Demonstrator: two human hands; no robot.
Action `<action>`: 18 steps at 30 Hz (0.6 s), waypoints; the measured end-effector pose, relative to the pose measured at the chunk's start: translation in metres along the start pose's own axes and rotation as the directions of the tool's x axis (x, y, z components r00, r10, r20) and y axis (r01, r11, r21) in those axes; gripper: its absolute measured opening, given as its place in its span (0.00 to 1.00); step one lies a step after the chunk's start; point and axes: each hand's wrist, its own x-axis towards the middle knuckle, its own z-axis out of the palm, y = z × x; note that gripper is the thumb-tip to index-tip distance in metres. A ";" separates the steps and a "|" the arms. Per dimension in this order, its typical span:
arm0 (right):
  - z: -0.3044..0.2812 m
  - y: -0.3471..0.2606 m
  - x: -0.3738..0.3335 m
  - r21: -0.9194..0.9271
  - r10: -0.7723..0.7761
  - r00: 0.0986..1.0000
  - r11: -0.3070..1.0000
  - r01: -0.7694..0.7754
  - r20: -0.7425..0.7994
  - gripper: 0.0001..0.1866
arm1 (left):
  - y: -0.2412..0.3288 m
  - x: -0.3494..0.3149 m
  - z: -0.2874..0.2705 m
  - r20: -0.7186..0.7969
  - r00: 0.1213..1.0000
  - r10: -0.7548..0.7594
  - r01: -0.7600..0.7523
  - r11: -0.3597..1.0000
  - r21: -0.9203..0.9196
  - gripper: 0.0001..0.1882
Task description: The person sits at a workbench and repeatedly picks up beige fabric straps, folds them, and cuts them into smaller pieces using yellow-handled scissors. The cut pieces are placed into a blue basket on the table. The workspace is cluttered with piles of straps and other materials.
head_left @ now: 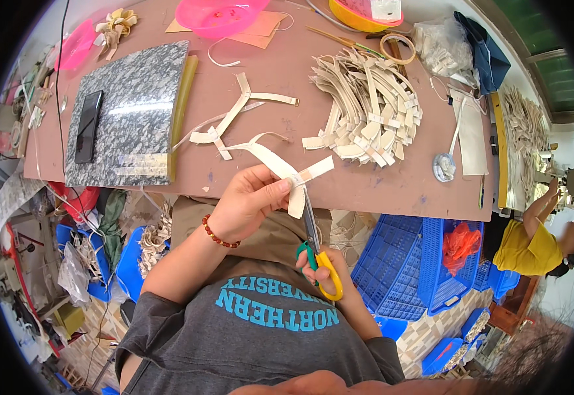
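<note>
Pinched between the thumb and fingers of my left hand (248,203) is a cream strap piece (270,162) with crossing, branching strips. My right hand (336,262) grips scissors (311,227) with one green and one yellow handle loop. Their blades point up to the strap piece and meet it close to my left thumb; the tips are partly hidden, so I cannot tell whether they touch a cut line. Just beyond my left hand, another branching strap piece (235,108) lies on the table. Right of it is a large heap of similar strap pieces (369,108).
On the brown table (280,66) a speckled stone slab (135,85) bears a black phone (89,126). At the back are a pink basin (221,16) and a tape roll (397,49). Blue crates (392,263) stand below the right edge; a person in yellow (530,249) works further right.
</note>
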 end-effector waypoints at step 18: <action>-0.005 -0.006 -0.005 0.051 0.020 0.990 0.998 -0.027 0.143 0.21 | 0.007 0.009 -0.027 0.298 0.950 -0.096 0.069 0.993 0.100 0.17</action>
